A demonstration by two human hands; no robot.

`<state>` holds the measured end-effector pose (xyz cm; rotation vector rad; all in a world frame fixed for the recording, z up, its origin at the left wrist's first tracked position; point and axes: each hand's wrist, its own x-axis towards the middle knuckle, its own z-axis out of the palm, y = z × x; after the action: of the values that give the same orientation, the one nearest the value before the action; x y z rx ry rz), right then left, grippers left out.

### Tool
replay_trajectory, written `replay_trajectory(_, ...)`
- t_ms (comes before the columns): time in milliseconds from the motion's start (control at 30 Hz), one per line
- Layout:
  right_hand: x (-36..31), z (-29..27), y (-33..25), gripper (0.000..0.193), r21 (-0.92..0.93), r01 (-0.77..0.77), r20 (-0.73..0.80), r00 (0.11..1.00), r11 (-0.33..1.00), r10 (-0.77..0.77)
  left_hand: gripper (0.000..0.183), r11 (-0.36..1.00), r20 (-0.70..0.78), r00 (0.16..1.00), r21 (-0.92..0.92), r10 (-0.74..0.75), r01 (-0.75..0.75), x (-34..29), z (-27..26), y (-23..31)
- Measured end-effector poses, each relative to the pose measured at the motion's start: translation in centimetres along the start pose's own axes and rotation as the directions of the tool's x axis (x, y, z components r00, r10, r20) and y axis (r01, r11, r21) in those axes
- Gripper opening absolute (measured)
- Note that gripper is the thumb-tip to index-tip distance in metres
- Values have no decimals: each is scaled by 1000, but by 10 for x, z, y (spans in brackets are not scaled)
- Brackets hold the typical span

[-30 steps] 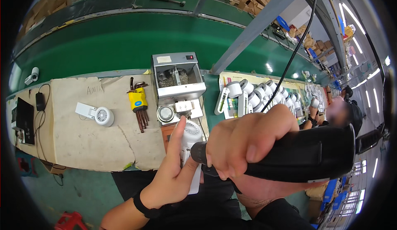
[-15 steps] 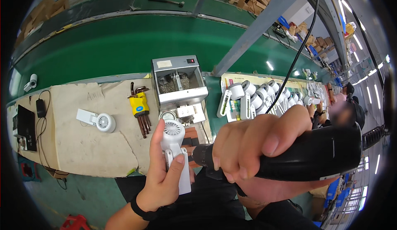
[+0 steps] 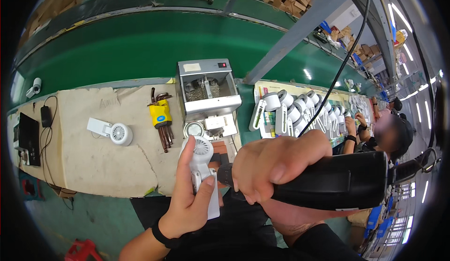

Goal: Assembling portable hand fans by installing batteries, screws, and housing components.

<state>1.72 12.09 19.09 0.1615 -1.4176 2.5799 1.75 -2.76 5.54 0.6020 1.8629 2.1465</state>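
Note:
A white handheld fan (image 3: 203, 151) with a round grille and a folding handle is gripped in my left hand (image 3: 190, 200), its head upward. My right hand (image 3: 276, 167) wraps round a black electric screwdriver (image 3: 335, 181) that lies nearly level and trails a cable to the right. The screwdriver's nose meets the side of the fan at its hinge; the bit's exact contact is hidden. Just beyond the fan stands a metal screw feeder (image 3: 208, 90) with loose screws in its tray. Another white fan (image 3: 121, 134) lies on the cardboard to the left.
A yellow hex key set (image 3: 161, 115) lies left of the feeder. Rows of white fans (image 3: 293, 111) stand at the right, by a grey post (image 3: 300, 36). Behind runs a green conveyor belt (image 3: 122, 50). A co-worker (image 3: 393, 132) sits farther right.
The screwdriver and my right hand have tilted and shifted slightly left, still against the fan. My left hand holds the fan almost as before. The view has shifted a little.

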Motion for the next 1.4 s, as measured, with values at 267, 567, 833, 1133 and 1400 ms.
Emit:
replay_trajectory(267,21,-27,25,94,-193,518,234,849,833,-474,94,891,-117,963,-419,-244,175,-17,-25,2)
replay_trajectory(567,-61,2,92,47,-926,334,321,942,177,-98,86,844,-331,935,-532,-128,-73,-16,-34,22)
replay_trajectory(833,-68,9,116,58,-896,444,444,896,4,1,73,748,-337,889,-664,-311,10,-35,-46,30)
replay_trajectory(1133,-72,5,125,54,-873,431,429,901,228,-62,56,706,-342,799,-694,-495,140,-82,-69,23)
replay_trajectory(1400,-74,-1,125,55,-857,470,462,883,213,-86,60,605,-261,791,-779,-553,165,-80,-71,12)
